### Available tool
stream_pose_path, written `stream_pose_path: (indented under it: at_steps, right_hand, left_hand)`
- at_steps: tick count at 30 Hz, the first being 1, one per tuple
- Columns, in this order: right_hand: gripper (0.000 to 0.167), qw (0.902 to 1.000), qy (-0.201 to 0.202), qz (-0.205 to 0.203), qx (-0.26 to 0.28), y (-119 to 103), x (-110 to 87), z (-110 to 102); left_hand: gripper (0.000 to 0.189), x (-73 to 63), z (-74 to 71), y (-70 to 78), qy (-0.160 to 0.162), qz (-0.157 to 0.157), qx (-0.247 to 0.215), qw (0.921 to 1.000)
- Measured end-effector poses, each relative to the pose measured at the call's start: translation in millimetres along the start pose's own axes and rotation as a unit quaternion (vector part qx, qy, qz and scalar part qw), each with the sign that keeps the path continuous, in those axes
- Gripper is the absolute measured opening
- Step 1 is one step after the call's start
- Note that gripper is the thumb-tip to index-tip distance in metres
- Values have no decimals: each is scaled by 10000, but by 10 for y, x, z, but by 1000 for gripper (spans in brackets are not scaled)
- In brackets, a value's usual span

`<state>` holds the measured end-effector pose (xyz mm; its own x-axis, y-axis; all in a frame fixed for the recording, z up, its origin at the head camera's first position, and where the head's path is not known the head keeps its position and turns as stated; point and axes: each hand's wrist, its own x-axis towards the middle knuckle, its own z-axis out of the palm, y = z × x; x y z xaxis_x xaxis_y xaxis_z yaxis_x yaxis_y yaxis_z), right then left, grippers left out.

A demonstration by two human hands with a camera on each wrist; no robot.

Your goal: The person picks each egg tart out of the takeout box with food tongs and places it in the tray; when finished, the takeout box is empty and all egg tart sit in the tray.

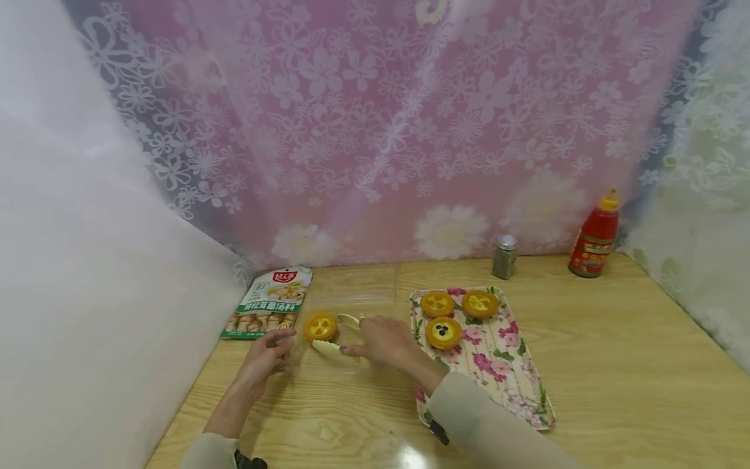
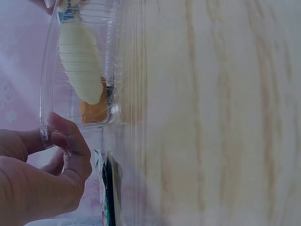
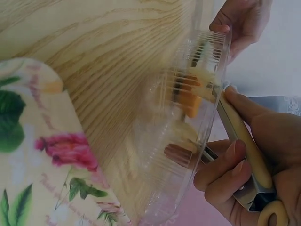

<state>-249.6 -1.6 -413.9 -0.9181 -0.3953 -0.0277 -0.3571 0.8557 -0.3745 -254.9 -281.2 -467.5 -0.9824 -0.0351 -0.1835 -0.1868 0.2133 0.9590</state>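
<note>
A clear plastic box (image 1: 328,369) lies on the table with an egg tart (image 1: 321,327) in its left part. My left hand (image 1: 266,358) pinches the box's near-left rim between thumb and fingers, as the left wrist view shows. In my right hand (image 1: 387,342) I grip metal tongs (image 3: 244,141) with cream-coloured tips. Their two tips (image 1: 326,348) reach over the box wall and stand either side of the tart, which rests low in the box. In the left wrist view one tip overlaps the tart (image 2: 93,110).
Right of the box lies a floral tray (image 1: 510,384) bearing three tarts (image 1: 443,333), one topped with blueberries. A green-and-white food packet (image 1: 269,303) is at the left. Behind the tray stand a spice shaker (image 1: 504,257) and a red sauce bottle (image 1: 594,238). A curtain (image 1: 375,130) closes the back.
</note>
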Motion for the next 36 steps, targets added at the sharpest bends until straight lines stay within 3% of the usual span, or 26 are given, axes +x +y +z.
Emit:
stream_pose_path:
  at_steps: [22,36]
  right_hand:
    - [42,9974,549,-365,-291,-38,49,160]
    - [50,9978,415,-502,-107,-22,-67,68]
  left_hand:
    - [38,3,15,7,41,29,13,10000]
    - [37,-9,36,8,84,121,83,9999]
